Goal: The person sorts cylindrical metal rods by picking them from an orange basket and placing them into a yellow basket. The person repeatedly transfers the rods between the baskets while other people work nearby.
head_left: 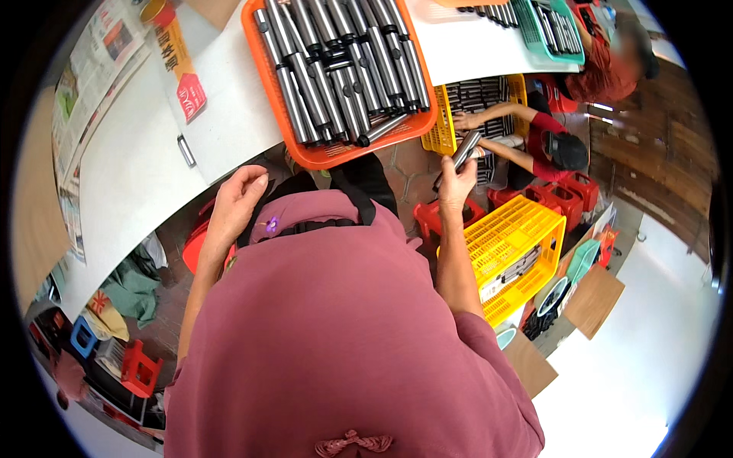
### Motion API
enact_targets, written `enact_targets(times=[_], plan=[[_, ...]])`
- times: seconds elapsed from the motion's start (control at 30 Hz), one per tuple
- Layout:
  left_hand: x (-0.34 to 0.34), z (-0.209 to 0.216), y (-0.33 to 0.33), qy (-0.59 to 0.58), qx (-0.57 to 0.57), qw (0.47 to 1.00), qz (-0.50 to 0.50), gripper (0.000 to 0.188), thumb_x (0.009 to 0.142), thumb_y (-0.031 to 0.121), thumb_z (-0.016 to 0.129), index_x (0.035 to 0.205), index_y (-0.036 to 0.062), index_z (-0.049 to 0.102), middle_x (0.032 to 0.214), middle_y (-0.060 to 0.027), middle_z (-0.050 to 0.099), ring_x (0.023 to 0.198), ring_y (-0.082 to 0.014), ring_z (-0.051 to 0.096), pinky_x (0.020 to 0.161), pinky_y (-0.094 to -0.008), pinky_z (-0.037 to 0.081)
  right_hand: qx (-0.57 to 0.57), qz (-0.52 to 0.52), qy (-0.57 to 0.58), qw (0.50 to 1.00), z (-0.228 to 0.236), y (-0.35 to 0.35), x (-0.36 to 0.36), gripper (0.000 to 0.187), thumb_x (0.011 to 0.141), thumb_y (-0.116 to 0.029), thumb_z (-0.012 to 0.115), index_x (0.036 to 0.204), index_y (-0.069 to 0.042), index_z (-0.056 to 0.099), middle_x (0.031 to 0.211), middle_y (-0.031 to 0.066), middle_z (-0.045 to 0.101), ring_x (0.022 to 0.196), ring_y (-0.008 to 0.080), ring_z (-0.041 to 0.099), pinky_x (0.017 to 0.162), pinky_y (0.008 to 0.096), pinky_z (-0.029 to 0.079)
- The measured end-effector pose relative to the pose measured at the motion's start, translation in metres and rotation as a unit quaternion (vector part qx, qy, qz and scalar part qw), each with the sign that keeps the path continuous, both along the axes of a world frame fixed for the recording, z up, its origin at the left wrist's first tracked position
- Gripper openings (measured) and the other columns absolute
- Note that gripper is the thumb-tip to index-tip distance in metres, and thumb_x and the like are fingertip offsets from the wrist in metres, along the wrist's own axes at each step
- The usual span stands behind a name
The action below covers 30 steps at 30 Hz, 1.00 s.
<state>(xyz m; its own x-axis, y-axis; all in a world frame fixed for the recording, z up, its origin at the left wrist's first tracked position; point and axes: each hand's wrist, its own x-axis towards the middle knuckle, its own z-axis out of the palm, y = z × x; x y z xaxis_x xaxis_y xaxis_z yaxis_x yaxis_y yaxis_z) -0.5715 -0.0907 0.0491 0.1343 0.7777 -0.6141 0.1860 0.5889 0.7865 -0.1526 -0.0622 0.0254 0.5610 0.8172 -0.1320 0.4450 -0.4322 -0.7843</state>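
Note:
My right hand grips a silver metal tube, which sticks out past the fingers, slanting up and to the right. Loosely bent and with nothing visible in it, my left hand hovers beside the table edge in front of my body. Ahead, an orange plastic basket holds many similar tubes with black ends, stacked in rows. One tube lies askew at the basket's near end.
On the white table lie newspapers and a short silver piece. Right of me are yellow crates, red stools and a co-worker reaching into a crate of tubes. A green basket stands farther off.

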Motion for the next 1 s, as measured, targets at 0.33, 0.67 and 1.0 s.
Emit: enact_targets(times=[0.33, 0.67, 1.0], plan=[[0.028, -0.01, 0.028, 0.031, 0.001, 0.998, -0.047, 0.031, 0.097, 0.024, 0.055, 0.113, -0.0011, 0.059, 0.087, -0.004, 0.059, 0.08, -0.0105, 0.056, 0.071, -0.0256, 0.046, -0.428, 0.093, -0.089, 0.895, -0.066, -0.17, 0.037, 0.048, 0.073, -0.034, 0.065, 0.108, -0.002, 0.058, 0.1, 0.0272, 0.065, 0.099, 0.0416, 0.063, 0.086, 0.0485, 0.049], [0.039, -0.009, -0.008, 0.008, 0.011, 0.997, -0.082, 0.027, 0.096, 0.023, 0.058, 0.109, -0.0003, 0.061, 0.098, -0.0039, 0.063, 0.088, -0.0067, 0.055, 0.076, -0.0201, 0.045, -0.336, -0.006, -0.066, 0.94, -0.076, -0.206, 0.044, 0.04, 0.072, -0.025, 0.065, 0.101, 0.0, 0.054, 0.088, 0.0277, 0.065, 0.088, 0.0438, 0.064, 0.08, 0.0465, 0.05], [0.139, 0.175, 0.062, -0.498, 0.206, 0.842, 0.011, 0.053, 0.103, 0.038, 0.03, 0.131, -0.0048, 0.045, 0.132, -0.0225, 0.052, 0.117, -0.0335, 0.055, 0.104, -0.043, 0.039, -0.264, 0.115, -0.008, 0.958, -0.059, -0.217, 0.064, 0.034, 0.073, -0.019, 0.065, 0.099, 0.0, 0.056, 0.076, 0.019, 0.063, 0.07, 0.0318, 0.063, 0.072, 0.0399, 0.051]])
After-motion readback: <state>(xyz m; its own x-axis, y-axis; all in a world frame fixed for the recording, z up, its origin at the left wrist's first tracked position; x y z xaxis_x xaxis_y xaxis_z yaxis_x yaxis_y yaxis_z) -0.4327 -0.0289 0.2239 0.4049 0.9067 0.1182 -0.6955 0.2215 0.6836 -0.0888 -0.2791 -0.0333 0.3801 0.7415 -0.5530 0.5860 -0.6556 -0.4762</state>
